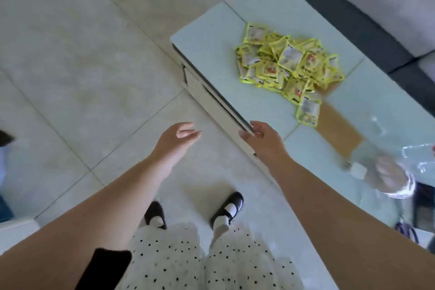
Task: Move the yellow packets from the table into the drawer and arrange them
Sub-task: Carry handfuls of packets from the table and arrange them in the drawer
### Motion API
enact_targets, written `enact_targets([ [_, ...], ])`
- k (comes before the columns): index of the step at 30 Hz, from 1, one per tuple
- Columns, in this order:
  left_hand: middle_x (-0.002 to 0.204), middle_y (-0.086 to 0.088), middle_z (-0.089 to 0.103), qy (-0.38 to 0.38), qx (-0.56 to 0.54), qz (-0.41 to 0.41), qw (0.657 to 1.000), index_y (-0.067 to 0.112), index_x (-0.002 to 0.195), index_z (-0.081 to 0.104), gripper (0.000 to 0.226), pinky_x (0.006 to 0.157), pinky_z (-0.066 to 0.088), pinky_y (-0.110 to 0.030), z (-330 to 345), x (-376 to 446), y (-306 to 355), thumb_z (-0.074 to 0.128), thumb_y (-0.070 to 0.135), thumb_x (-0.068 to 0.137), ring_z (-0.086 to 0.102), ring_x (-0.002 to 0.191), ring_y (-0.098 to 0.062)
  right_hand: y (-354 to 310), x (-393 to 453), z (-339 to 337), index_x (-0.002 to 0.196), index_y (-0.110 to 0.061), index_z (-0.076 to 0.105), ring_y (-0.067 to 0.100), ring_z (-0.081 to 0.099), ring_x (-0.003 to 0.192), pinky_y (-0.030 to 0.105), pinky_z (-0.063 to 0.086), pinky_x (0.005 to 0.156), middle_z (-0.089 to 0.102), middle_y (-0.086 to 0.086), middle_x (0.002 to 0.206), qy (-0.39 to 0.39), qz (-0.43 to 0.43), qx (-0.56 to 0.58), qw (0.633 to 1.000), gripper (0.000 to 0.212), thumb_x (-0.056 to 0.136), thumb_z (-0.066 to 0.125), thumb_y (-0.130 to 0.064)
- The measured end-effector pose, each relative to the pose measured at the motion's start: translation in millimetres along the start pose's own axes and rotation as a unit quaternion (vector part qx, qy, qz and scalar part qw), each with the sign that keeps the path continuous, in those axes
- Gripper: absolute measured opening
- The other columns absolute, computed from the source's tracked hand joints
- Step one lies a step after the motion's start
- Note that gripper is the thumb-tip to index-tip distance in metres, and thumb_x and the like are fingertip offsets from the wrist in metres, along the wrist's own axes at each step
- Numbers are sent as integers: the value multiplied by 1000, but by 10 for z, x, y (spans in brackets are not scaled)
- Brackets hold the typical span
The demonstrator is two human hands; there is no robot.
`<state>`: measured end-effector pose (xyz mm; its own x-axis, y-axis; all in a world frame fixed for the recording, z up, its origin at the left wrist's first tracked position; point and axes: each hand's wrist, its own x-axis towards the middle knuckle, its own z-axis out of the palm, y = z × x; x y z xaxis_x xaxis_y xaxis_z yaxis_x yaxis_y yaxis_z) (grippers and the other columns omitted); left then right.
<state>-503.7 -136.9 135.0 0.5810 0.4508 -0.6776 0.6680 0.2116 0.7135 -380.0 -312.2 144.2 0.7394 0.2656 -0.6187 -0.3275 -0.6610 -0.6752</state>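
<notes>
A heap of several yellow packets [289,63] lies on the pale glass-topped coffee table [211,37], spreading toward its near edge. Under the tabletop the white drawer front [211,99] is closed, with a dark gap above it. My right hand [261,141] hovers at the table's near edge above the drawer, fingers loosely bent and holding nothing. My left hand [179,141] hangs over the floor tiles left of the drawer, relaxed and empty.
A grey sofa [388,2] runs along the table's far side. Clear plastic wrapping [419,158] and a tan panel [339,129] sit on the table's right part. My feet in black shoes [228,207] stand on the tiled floor beside the table.
</notes>
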Motion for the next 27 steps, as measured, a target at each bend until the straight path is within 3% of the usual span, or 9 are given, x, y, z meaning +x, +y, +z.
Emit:
enact_targets([
  [2,121,1,60,-20,13,1,1000,20,129,53,42,96,46,-35,387,126,203,65,28,89,56,113,-15,118,127,-383,132,-21,53,15,46,129,43,48,100,53,1,130,16,16,23,999,56,82,72,-36],
  [4,120,-1,59,-33,15,-1,999,18,129,52,41,89,44,-31,704,246,417,63,23,90,55,112,-16,186,242,-709,133,-21,51,14,45,130,33,49,93,51,3,135,34,26,26,999,55,83,70,-36],
  [6,119,-1,58,-44,16,-3,999,15,130,52,41,87,42,-31,940,379,614,62,20,91,55,112,-17,231,351,-971,135,-22,49,13,44,131,23,48,77,49,2,138,42,40,37,998,55,85,68,-36],
  [8,119,-2,59,-57,24,-2,998,14,130,52,42,87,42,-32,1106,536,785,63,20,90,56,113,-18,253,475,-1168,135,-22,49,14,44,131,30,50,88,48,3,140,56,52,48,996,55,85,68,-36],
  [11,120,-3,60,-75,26,-8,997,15,127,53,40,94,44,-35,1298,867,1016,64,20,89,56,116,-19,251,720,-1357,136,-22,49,16,44,131,36,40,105,48,4,141,76,81,56,992,56,85,68,-37],
  [16,122,-5,61,-86,53,-33,994,23,112,56,28,87,45,-32,1516,1610,1337,67,27,87,58,114,-19,238,1281,-1444,135,-22,50,17,49,127,29,41,92,49,3,142,119,129,77,981,56,84,68,-38],
  [19,122,-7,62,-73,105,-27,991,21,112,57,30,95,48,-37,1614,2096,1489,68,28,85,60,112,-21,261,1595,-1418,137,-21,47,21,51,123,27,39,88,47,2,144,130,157,78,976,58,85,67,-38],
  [23,123,-10,63,-56,180,-40,981,15,123,58,42,102,46,-42,1825,2616,1665,67,30,84,59,113,-24,371,1916,-1462,138,-20,45,25,52,123,27,38,84,50,5,142,151,196,53,967,59,86,66,-38],
  [27,119,-9,62,-30,226,-43,973,12,132,53,53,100,47,-39,2136,2998,1705,67,32,85,59,108,-26,562,2271,-1632,139,-20,44,27,57,106,24,37,67,51,10,136,182,239,15,954,59,86,66,-35],
])
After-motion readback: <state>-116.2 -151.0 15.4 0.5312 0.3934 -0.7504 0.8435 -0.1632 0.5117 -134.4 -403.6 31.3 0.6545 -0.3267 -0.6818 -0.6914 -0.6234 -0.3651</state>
